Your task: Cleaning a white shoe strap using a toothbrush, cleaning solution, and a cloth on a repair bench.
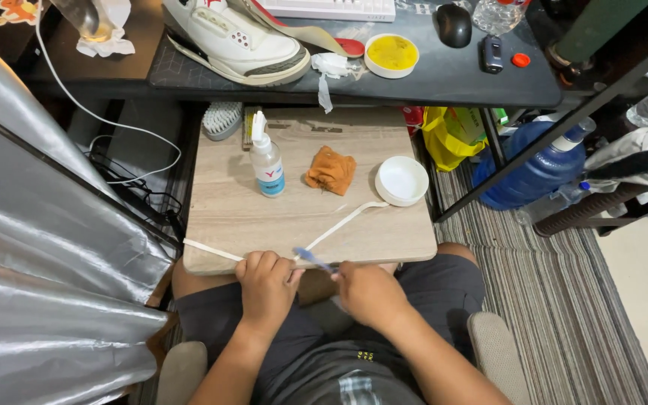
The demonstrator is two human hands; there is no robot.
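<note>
My left hand (266, 286) is closed around a white shoelace (343, 221) at the near edge of a small wooden board (234, 210) on my lap. One end of the lace runs left off the board, the other stretches right toward a white bowl (402, 180). My right hand (367, 291) grips a small blue-bristled toothbrush (313, 259), its head touching the lace just beside my left fingers.
On the board stand a spray bottle (267, 161), an orange cloth (331, 170) and a scrub brush (222, 119). The black desk (451, 75) beyond holds a white sneaker (235, 37), a yellow-filled tin (391, 55), a mouse and keyboard. A blue water jug (534, 169) stands right; silver fabric hangs left.
</note>
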